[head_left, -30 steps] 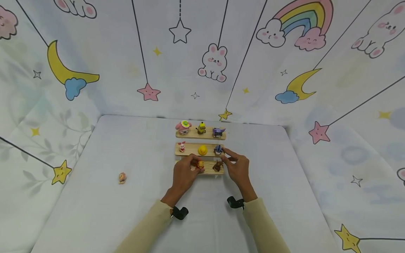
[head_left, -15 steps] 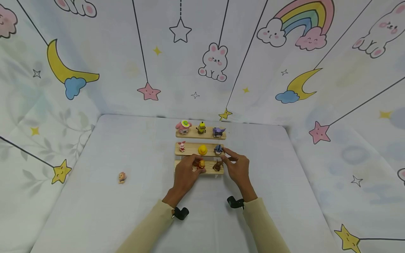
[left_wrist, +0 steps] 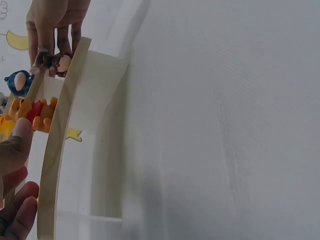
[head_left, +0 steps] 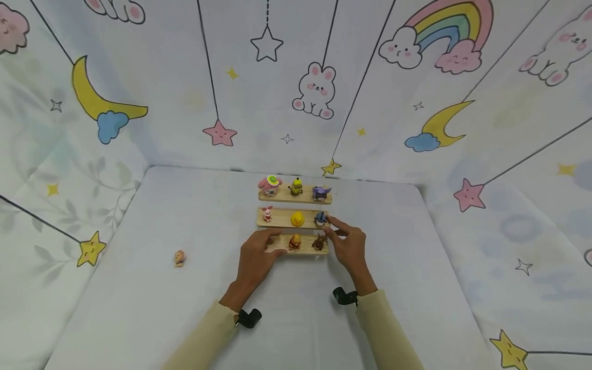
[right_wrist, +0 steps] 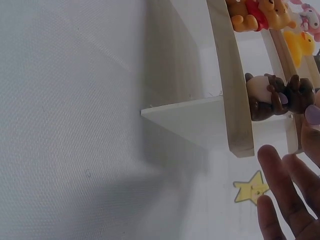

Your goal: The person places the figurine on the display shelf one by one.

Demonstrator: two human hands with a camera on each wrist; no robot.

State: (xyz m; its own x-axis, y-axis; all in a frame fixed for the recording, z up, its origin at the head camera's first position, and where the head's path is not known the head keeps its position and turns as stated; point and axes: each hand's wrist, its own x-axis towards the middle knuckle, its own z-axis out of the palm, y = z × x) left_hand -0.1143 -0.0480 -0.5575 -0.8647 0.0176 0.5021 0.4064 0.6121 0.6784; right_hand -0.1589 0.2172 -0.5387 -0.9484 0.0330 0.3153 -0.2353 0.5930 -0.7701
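Note:
A three-step wooden stand (head_left: 277, 245) carries small toy figures. On its lowest step stand an orange bear (head_left: 295, 241) and a brown figurine (head_left: 318, 241). My left hand (head_left: 267, 238) lies with relaxed fingers on the bare left part of that step, just left of the orange bear (left_wrist: 35, 112), holding nothing. My right hand (head_left: 330, 230) reaches in from the right, and its fingertips (left_wrist: 47, 47) pinch the brown figurine (right_wrist: 270, 95). A blue figure (head_left: 320, 219) stands on the middle step by my right index finger.
The middle step also holds a pink figure (head_left: 266, 213) and a yellow duck (head_left: 296, 219); the top step holds three more figures. A small loose figurine (head_left: 179, 257) lies on the white cloth far to the left. Printed fabric walls close in the table.
My left hand has let go of the orange bear and drawn back to the left along the lowest step. My right hand has stayed where it was.

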